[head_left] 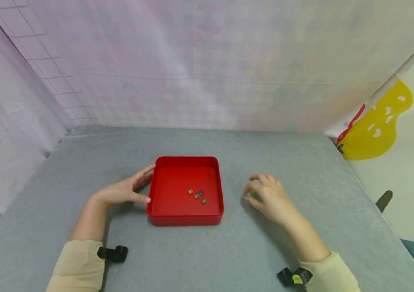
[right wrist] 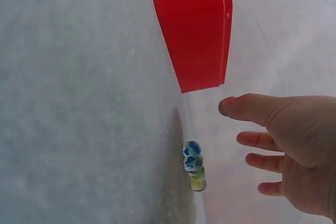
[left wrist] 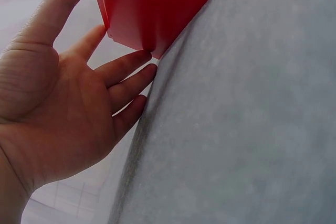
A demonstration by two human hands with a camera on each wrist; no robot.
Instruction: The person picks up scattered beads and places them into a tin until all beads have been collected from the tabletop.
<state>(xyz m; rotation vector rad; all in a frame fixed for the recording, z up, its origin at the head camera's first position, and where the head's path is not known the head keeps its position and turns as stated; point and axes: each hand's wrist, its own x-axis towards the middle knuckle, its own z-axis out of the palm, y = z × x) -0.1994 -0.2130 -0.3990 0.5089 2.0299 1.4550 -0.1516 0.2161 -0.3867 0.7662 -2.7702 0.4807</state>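
A square red tray (head_left: 172, 182) lies on the table, holding several small glass marbles (head_left: 197, 196) right of its middle. Against the tray's left side, my left hand (head_left: 124, 192) rests with spread fingers, the thumb near the front corner. To the right of the tray, my right hand (head_left: 270, 198) hovers low with its fingers slightly bent. The right wrist view shows several blue, green and yellow marbles (right wrist: 193, 163) on the table, apart from that hand's fingertips. From the head, the right hand mostly hides these marbles.
A grey cloth covers the table (head_left: 177, 255). Pale patterned curtains (head_left: 207, 81) rise behind it and along the left. On the right hangs a white sheet with a yellow printed shape (head_left: 378, 125).
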